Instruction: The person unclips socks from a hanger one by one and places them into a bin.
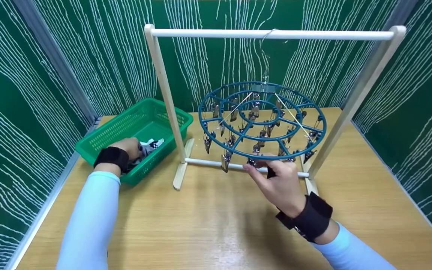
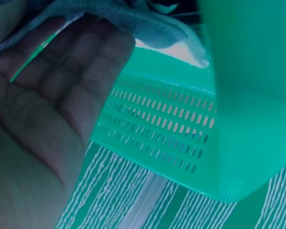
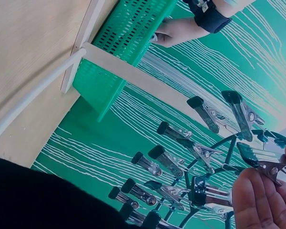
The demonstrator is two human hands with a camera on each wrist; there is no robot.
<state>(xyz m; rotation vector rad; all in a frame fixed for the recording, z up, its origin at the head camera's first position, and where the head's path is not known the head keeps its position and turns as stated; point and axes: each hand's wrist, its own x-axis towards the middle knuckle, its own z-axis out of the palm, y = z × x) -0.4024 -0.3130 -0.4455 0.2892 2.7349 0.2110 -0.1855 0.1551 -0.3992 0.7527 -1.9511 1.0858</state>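
Observation:
My left hand (image 1: 128,147) reaches into the green basket (image 1: 163,112), at a small heap of grey, white and dark cloth (image 1: 150,145). In the left wrist view, grey cloth (image 2: 152,28) runs between the thumb and fingers, which pinch it; the fingertips are partly hidden. To the right, a round teal clip hanger (image 1: 264,155) hangs by its hook from a wooden rack's white bar (image 1: 216,33). At the ring's near edge my right hand (image 1: 281,182) pinches a metal clip (image 3: 269,167) with dark tips between thumb and fingers.
Several other metal clips (image 1: 226,160) dangle from the hanger. The rack's left post (image 1: 167,90) stands between basket and hanger, its foot (image 1: 183,165) on the wooden table (image 1: 208,225). Green panels with white wavy lines (image 1: 126,48) enclose the table.

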